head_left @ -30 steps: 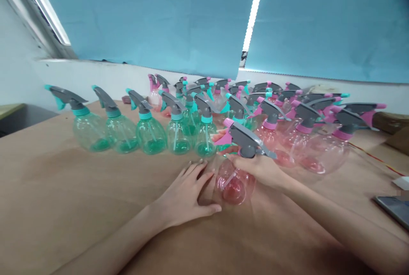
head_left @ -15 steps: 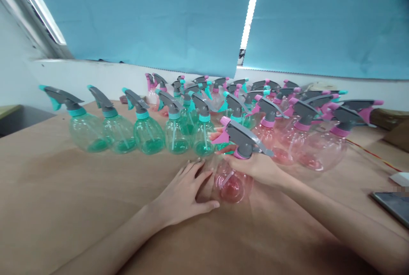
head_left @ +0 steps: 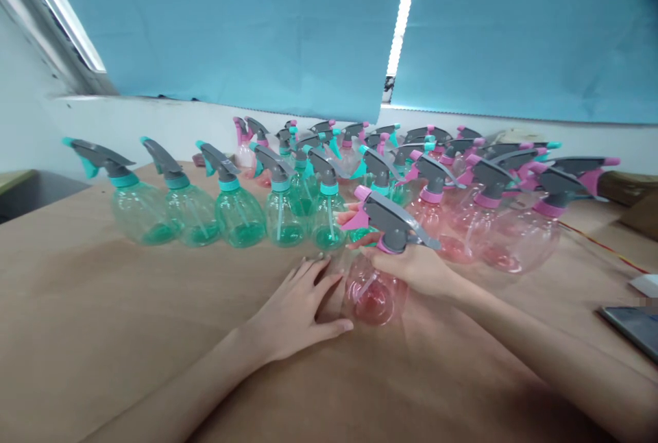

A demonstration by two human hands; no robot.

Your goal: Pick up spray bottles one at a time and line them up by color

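My right hand [head_left: 416, 266] is wrapped round the neck of a pink spray bottle [head_left: 374, 292] with a grey and pink trigger head [head_left: 393, 225]; the bottle stands on the brown table [head_left: 103, 319] in front of me. My left hand [head_left: 298, 309] lies flat on the table just left of the bottle, fingers stretched out, its thumb by the bottle's base. Behind stand a row of green spray bottles [head_left: 239, 213] on the left and pink spray bottles [head_left: 493, 223] on the right.
Several more bottles crowd the back of the table under blue window blinds [head_left: 247, 25]. A dark phone [head_left: 635, 330] and a white object [head_left: 646, 284] lie at the right edge. An orange cable [head_left: 601, 249] runs across the right side.
Almost nothing differs; the pink bottle has shifted slightly in my right hand's grip and the view moved a little. My left hand stays flat.
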